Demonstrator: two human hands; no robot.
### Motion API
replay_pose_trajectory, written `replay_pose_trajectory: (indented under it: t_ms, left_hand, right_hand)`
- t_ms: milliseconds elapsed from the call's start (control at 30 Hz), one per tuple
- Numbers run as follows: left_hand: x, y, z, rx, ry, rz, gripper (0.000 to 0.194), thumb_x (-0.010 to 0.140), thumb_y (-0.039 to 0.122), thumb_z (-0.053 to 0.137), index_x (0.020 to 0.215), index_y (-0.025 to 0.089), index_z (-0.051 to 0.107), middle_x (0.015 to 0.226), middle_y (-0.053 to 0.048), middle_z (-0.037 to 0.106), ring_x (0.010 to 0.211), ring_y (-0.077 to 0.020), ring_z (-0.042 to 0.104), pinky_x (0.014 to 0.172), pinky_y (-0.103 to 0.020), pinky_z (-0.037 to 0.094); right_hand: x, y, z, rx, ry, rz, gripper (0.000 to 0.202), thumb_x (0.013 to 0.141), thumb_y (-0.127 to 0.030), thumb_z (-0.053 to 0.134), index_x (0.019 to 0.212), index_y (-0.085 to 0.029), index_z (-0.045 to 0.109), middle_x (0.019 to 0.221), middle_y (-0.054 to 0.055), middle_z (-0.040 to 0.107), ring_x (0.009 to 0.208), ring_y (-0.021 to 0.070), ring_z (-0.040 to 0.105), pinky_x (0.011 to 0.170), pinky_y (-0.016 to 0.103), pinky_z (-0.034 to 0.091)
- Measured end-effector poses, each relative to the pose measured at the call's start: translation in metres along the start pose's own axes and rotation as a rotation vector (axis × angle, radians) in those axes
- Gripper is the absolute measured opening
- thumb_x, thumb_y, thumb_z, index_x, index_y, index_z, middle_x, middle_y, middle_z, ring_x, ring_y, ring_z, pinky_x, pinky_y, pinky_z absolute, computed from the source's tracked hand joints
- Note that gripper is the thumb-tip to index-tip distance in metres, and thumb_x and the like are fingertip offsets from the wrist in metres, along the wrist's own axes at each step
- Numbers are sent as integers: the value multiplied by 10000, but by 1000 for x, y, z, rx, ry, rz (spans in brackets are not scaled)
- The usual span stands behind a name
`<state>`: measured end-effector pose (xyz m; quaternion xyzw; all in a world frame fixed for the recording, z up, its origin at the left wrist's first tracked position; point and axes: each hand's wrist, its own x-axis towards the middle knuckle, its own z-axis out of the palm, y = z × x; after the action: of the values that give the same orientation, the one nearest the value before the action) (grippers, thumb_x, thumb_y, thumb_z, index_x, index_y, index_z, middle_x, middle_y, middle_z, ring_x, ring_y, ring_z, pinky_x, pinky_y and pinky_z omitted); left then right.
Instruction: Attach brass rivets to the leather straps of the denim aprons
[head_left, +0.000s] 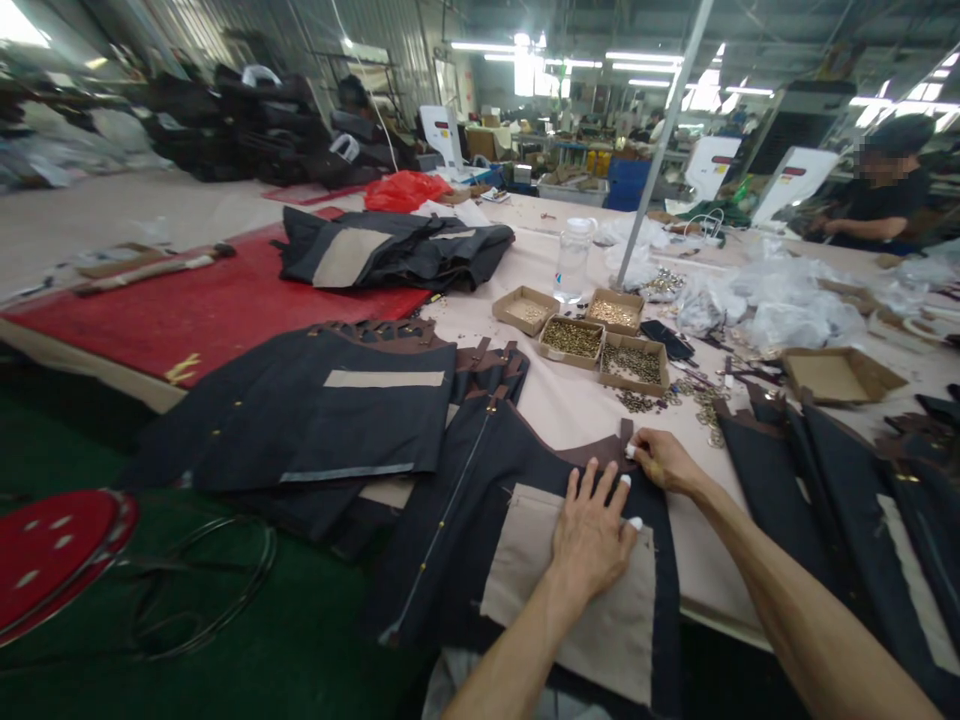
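The left hand [592, 540] is pressing, fingers spread and gripping nothing, on the dark fabric piece [517, 450] lying at the table's near edge. Just right, the right hand [664, 460] is pinching near its brown strap [625, 440], fingers nearly closed, whatever they hold being hidden.

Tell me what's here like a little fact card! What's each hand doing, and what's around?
left hand: spread flat, partly on a beige patch
right hand: fingertips at a brown strap
patch is on: dark cloth
boxes of little metal bits: four, grouped together
bottle: see-through, standing behind those boxes
stool: red seat, far left
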<state>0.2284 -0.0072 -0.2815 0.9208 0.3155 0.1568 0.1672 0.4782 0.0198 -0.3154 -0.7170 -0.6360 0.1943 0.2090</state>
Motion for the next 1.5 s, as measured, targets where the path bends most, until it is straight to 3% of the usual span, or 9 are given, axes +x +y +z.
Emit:
replay_pose_trajectory:
  t_ms: [267, 500, 700, 933, 1067, 1167, 1267, 1367, 1500]
  left_hand:
    - [-3, -2, 0, 7, -2, -8, 562, 997, 471, 492, 1514, 255, 458, 1667, -37, 290, 1562, -301, 152, 1277, -544, 150]
    - [-3, -3, 1, -17, 8, -8, 562, 987, 464, 507, 1506, 254, 469, 1659, -44, 306, 1558, -312, 161, 1274, -556, 152]
    - [-3, -4, 2, -17, 15, -10, 563, 984, 464, 510, 1501, 245, 474, 1654, -45, 315, 1555, -311, 170, 1272, -549, 160]
    - [0, -5, 5, -24, 14, -10, 576, 974, 450, 519, 1511, 248, 464, 1660, -44, 302, 1559, -317, 156, 1274, -555, 143]
    - [-1, -5, 4, -20, 22, -15, 572, 975, 455, 514, 1506, 246, 471, 1656, -47, 314, 1556, -317, 168, 1272, -558, 152]
    - [-4, -7, 5, -24, 55, -22, 571, 976, 470, 510, 1502, 251, 479, 1653, -44, 321, 1554, -318, 178, 1268, -558, 170]
    - [-7, -10, 8, -29, 82, -25, 573, 972, 472, 515, 1502, 259, 483, 1644, -40, 341, 1550, -317, 194, 1270, -558, 172]
    - [-8, -11, 10, -30, 86, -21, 576, 965, 475, 523, 1499, 264, 490, 1636, -35, 356, 1549, -314, 195, 1273, -552, 169]
    - [-7, -11, 11, -26, 82, -27, 577, 957, 479, 531, 1493, 268, 499, 1644, -29, 342, 1549, -317, 193, 1274, -548, 165]
  right_hand:
    - [2, -8, -15, 15, -97, 5, 119, 791, -222, 557, 786, -175, 666, 718, 44, 702, 653, 171, 587, 624, 258, 383]
    - [10, -3, -19, 98, -79, 110, 154, 744, -270, 608, 707, -156, 704, 657, 29, 682, 624, 152, 571, 588, 246, 385]
    - [24, 4, -30, 358, -265, 143, 184, 692, -322, 702, 698, -138, 691, 606, 17, 655, 540, 124, 550, 529, 227, 409]
    - [56, 11, -25, 129, -336, 275, 220, 582, -317, 826, 598, -159, 675, 487, 12, 622, 439, 126, 546, 429, 209, 351]
    - [58, 9, -27, 112, -375, 247, 265, 567, -359, 845, 584, -164, 667, 459, -1, 599, 424, 116, 518, 421, 204, 324]
    - [43, 17, -27, 247, -305, 189, 271, 622, -400, 793, 640, -174, 647, 507, -8, 615, 462, 125, 537, 449, 209, 349]
    - [27, 41, -28, 284, -23, 222, 230, 707, -417, 671, 708, -192, 625, 562, -2, 630, 515, 155, 568, 494, 234, 393]
    - [26, 64, -33, 95, 239, 237, 201, 713, -389, 625, 741, -193, 654, 625, 19, 661, 592, 186, 599, 561, 259, 421]
    - [42, 72, -37, -32, 277, 207, 201, 722, -334, 596, 794, -191, 716, 720, 41, 713, 686, 211, 640, 648, 277, 451]
